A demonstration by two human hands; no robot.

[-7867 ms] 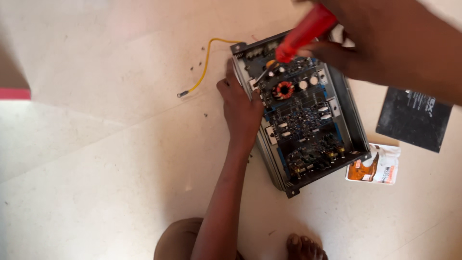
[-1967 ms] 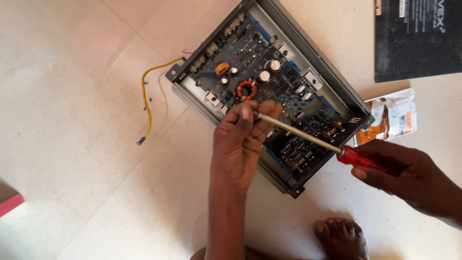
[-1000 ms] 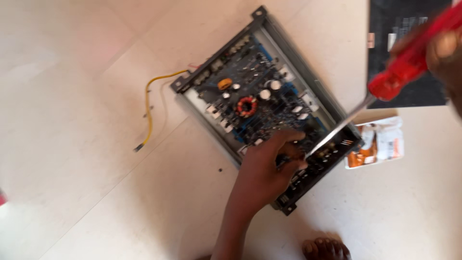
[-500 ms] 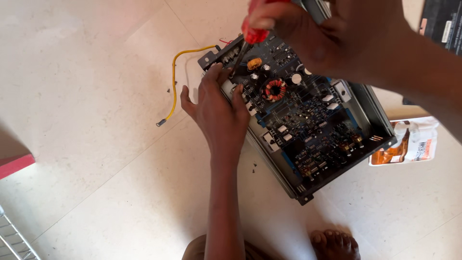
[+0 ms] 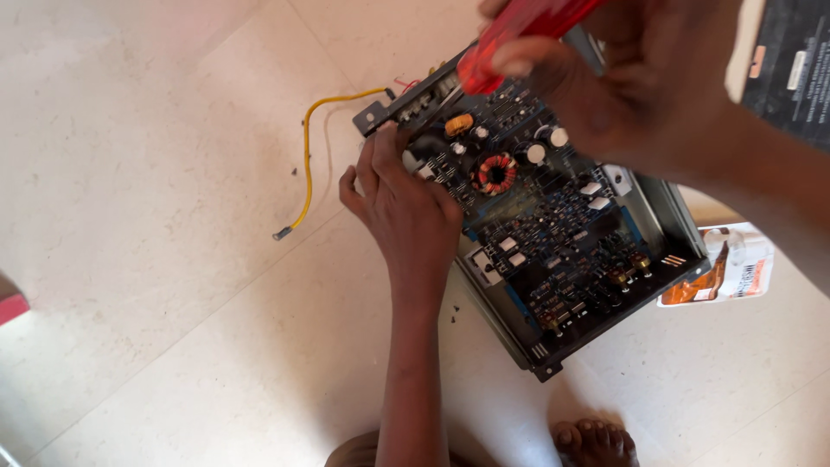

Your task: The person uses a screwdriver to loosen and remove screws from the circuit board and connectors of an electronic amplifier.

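The left hand (image 5: 406,212) lies flat on the opened amplifier (image 5: 536,207) on the floor (image 5: 156,285), grip apart. The right hand (image 5: 640,78) has its grip clamped on a red-handled screwdriver (image 5: 519,35) over the far corner. A small white-and-orange packet (image 5: 726,272) lies beside the case, a black rectangular package (image 5: 787,60) beyond it.

bare forearms (image 5: 406,380), no sleeves, bare toes (image 5: 595,439).

One open amplifier chassis (image 5: 666,216) on floor, one circuit board (image 5: 553,225) inside it. On board: one copper-wound ring coil (image 5: 496,173), one orange part (image 5: 459,124) just above coil, two white-topped round capacitors (image 5: 537,154) right of coil.

One yellow wire (image 5: 306,147) off chassis's left corner.

One red-handled screwdriver (image 5: 519,35), over chassis's top end.

My two hands: left (image 5: 406,212) on chassis's left edge, right (image 5: 640,78) above it.

One orange-and-white packet (image 5: 735,272) right of chassis. One dark booklet (image 5: 791,65) beyond its top right. One bare foot (image 5: 596,441) below chassis.
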